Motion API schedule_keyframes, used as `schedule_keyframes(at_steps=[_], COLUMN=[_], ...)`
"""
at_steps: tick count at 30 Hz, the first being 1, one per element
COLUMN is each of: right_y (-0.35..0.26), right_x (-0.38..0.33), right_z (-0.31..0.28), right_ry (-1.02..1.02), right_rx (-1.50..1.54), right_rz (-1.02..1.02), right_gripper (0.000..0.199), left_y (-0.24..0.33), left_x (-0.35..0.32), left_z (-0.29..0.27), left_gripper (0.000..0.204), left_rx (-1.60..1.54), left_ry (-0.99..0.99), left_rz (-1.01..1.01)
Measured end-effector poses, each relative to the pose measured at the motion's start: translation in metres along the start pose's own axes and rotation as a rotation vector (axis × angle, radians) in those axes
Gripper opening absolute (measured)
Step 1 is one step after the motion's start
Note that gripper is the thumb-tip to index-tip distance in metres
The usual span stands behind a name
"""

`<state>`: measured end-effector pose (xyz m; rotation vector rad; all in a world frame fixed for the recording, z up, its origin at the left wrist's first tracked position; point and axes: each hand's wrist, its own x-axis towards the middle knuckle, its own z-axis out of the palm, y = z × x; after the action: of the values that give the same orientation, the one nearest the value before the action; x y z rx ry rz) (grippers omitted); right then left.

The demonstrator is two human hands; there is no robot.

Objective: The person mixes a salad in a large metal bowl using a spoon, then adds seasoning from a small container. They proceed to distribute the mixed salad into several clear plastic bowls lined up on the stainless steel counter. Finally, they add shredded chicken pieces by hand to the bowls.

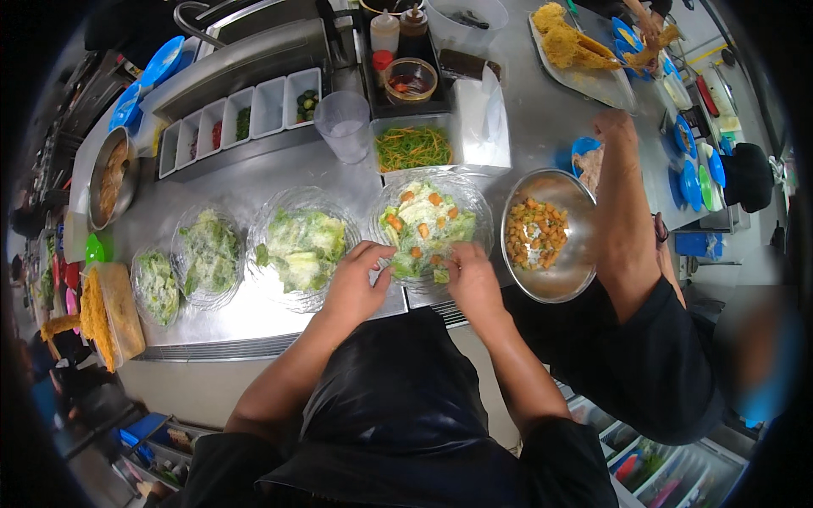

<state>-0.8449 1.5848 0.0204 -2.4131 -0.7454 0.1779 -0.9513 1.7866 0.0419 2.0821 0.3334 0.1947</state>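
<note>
A clear, ripple-edged plate [484, 222] of lettuce salad [428, 224] lies in front of me, with grated white cheese and several orange-brown croutons on the leaves. My left hand [360, 275] is at the plate's near left edge, fingers bent, a gap showing between thumb and forefinger. At the near right edge, my right hand [474, 279] has its fingers bent together beside a small piece of lettuce; whatever they pinch is too small to make out. A steel bowl [580, 222] with croutons [535, 234] stands right of that hand. Leftward sit more cheese-topped salads [305, 241] without visible croutons.
Behind the plates are white tubs of toppings [243, 123], a clear plastic pitcher [343, 127] and a container of shredded vegetables [413, 148]. A co-worker's arm [625, 220] reaches across beside the steel bowl. Breaded food lies on a tray [622, 91] at far right.
</note>
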Motion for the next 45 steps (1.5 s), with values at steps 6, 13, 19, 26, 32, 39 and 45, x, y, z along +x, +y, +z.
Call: schedule_keyframes(at_steps=[6,13,19,26,32,39,45], right_y=[-0.056,-0.166,-0.182,-0.177,-0.195,-0.19,-0.17], right_x=[0.021,0.037,0.034,0.064,0.1,0.1,0.088], right_z=[0.023,0.121,0.151,0.126,0.148,0.153,0.113], right_ry=[-0.139,-0.43,-0.37,-0.269,-0.313,-0.206,-0.134], right_rx=[0.506,0.675,0.474,0.371,0.271,0.172,0.155], right_rz=[0.084,-0.384,-0.35,0.021,-0.234,-0.377,-0.073], right_gripper=[0.014,0.014,0.016,0.019,0.024,0.029,0.029], left_y=[-0.002,-0.064,-0.099,-0.114,-0.124,-0.117,-0.106], left_x=[-0.037,-0.084,-0.085,-0.074,-0.066,-0.06,-0.033], left_z=[-0.04,-0.113,-0.129,-0.138,-0.158,-0.169,-0.16], left_gripper=[0.027,0.045,0.059,0.034,0.029,0.028,0.028], left_rx=[0.001,-0.028,0.06,0.039,0.025,0.001,0.043], left_ry=[0.166,0.213,0.198,0.14,0.227,0.174,0.187], left_rz=[-0.134,-0.242,-0.172,-0.03,-0.057,-0.11,0.018])
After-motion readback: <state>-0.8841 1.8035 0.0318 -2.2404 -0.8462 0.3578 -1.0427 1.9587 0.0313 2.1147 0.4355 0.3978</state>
